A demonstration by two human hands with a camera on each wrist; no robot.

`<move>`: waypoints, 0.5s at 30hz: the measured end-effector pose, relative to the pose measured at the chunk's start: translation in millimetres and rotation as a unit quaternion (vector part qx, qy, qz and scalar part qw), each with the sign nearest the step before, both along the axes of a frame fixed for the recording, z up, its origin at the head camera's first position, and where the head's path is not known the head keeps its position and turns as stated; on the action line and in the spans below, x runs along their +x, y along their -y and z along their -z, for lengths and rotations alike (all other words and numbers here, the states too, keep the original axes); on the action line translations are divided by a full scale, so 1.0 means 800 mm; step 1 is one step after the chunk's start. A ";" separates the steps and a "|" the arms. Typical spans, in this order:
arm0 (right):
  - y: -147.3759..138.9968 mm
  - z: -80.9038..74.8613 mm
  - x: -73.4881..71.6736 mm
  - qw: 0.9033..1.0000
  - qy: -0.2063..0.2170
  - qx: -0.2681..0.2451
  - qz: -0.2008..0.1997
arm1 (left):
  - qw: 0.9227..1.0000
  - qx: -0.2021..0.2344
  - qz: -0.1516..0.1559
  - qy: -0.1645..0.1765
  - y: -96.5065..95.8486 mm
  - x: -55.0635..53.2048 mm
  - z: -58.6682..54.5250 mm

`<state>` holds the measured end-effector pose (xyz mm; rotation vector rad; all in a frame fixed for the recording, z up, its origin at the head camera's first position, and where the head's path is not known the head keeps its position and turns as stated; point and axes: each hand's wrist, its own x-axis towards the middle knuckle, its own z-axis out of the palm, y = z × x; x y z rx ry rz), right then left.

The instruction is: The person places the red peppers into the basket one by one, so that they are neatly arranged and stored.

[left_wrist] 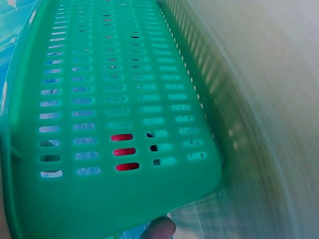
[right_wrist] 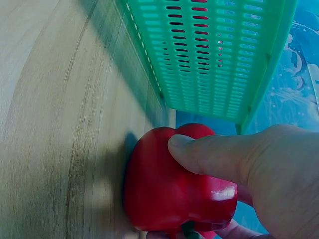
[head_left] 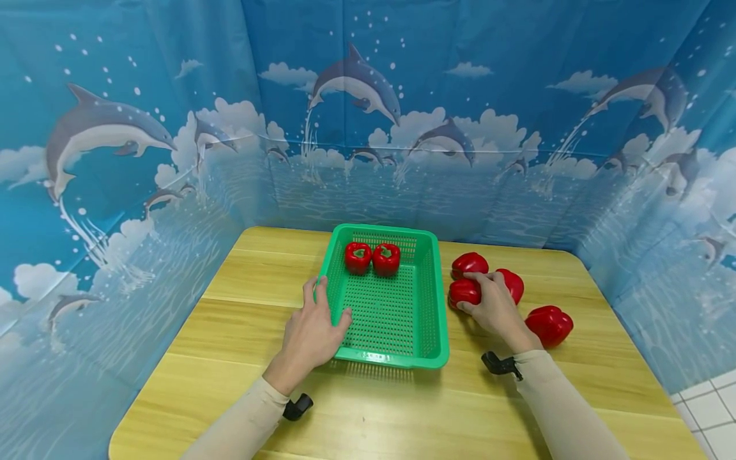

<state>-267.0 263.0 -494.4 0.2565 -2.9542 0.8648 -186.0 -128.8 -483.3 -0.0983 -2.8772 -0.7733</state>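
A green perforated plastic basket (head_left: 379, 359) sits on the table, with two red bell peppers (head_left: 386, 260) side by side at its far end. My left hand (head_left: 313, 332) holds the basket's left rim, thumb over the inner side and fingers along the outside; one fingertip (left_wrist: 160, 229) shows past the basket's corner in the left wrist view. Right of the basket, my right hand (head_left: 494, 306) grips a red bell pepper (right_wrist: 169, 184) with its green stem showing. The thumb (right_wrist: 214, 154) presses on the pepper's side, and other fingertips lie partly hidden behind it.
Around my right hand lie more red bell peppers: one behind (head_left: 469, 263), one beside the knuckles (head_left: 513, 285) and one near the wrist (head_left: 549, 324). The wooden table (head_left: 213, 364) is enclosed by a blue dolphin-print curtain (head_left: 368, 185). Each wrist carries a black camera mount (head_left: 499, 364).
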 end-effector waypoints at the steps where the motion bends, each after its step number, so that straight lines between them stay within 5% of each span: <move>1: 0.000 0.000 0.000 1.000 0.000 0.001 0.000 | 1.000 0.001 0.000 0.000 0.000 0.000 0.000; 15: 0.000 0.002 0.003 1.000 -0.009 0.011 0.006 | 1.000 0.005 0.001 0.000 0.000 0.000 0.001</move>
